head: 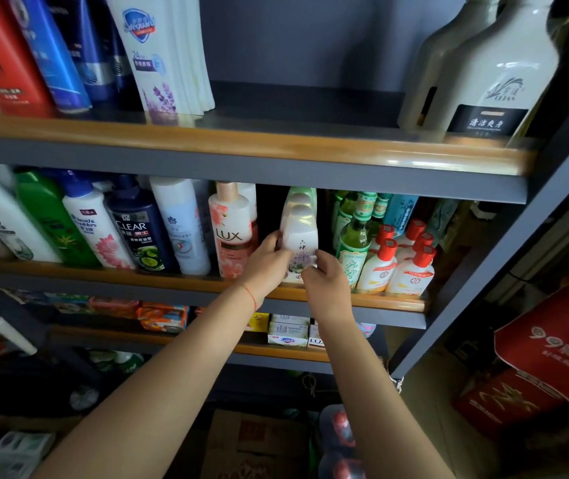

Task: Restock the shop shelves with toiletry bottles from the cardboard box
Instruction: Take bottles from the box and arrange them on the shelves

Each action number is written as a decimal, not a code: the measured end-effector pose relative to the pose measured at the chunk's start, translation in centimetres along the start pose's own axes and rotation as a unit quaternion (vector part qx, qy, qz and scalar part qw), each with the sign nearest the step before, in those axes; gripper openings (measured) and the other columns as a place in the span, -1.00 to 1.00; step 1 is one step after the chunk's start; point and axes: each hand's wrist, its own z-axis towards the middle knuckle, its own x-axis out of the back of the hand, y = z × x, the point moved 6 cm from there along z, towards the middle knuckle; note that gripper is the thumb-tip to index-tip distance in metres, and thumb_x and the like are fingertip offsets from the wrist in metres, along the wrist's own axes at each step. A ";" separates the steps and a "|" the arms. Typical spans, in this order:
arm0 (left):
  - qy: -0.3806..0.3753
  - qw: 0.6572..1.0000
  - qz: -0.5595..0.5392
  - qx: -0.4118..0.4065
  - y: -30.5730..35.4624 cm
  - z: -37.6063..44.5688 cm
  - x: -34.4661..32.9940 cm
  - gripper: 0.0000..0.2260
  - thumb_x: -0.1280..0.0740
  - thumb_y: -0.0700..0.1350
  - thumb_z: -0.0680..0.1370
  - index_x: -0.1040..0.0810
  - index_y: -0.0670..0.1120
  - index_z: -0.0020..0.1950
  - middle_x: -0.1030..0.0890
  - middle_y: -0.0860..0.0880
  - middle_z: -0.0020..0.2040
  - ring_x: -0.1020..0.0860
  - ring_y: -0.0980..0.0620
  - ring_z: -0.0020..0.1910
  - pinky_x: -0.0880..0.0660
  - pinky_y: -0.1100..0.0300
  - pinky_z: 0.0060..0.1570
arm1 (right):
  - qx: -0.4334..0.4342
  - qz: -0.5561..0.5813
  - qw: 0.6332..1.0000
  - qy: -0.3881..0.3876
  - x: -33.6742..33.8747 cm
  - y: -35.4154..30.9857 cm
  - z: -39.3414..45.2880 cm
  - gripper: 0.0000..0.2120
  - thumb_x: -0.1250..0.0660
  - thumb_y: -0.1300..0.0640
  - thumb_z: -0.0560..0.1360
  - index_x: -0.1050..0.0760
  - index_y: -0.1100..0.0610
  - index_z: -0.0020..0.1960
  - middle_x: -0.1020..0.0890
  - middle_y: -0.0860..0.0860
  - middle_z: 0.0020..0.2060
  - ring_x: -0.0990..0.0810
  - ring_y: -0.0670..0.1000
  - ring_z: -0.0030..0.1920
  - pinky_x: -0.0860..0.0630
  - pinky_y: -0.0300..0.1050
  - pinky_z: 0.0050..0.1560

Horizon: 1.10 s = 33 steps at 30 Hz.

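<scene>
Head view of a shop shelving unit. Both forearms reach up to the middle shelf [158, 279], whose front edge carries a wooden lip. The left hand [269, 262] grips the left side of a white toiletry bottle [301, 236] with a lilac flower label, fingers curled round its flank. The right hand [328, 281] holds the same bottle low on its right side, fingertips against the label. A thin red string bracelet [251, 296] circles the left wrist.

The bottle stands upright at the front of the middle shelf, heading a row of like bottles behind it. Just to its left, across a dark gap, stands a pink LUX bottle [233, 233]; further left are a dark CLEAR bottle [139, 229], a white Head & Shoulders bottle [94, 229] and a green bottle [49, 219]. To its right stand green glass bottles [353, 243] and, beyond them, small white bottles with red caps [410, 267].

The upper shelf [276, 143] bears a white Safeguard bottle [162, 60], blue bottles [65, 57] at left and large off-white bottles [493, 74] at right. The lower shelf holds boxed soaps [288, 331]. A cardboard box [252, 444] lies on the floor between the forearms, its contents unclear. Red cartons [559, 347] are stacked at right.
</scene>
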 end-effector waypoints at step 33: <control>0.338 0.770 0.280 0.464 -57.6 -31.2 48.7 -0.54 -0.28 0.02 0.57 -0.38 -0.03 0.47 -0.25 -0.12 0.56 -0.10 -0.14 0.57 0.05 -0.07 0.52 | -0.167 -0.407 0.696 -0.568 -65.6 29.5 -26.9 -0.89 -0.19 0.17 0.62 -0.46 0.10 -0.07 -0.59 0.12 -0.11 -0.57 0.08 -0.13 -0.51 -0.07 -0.18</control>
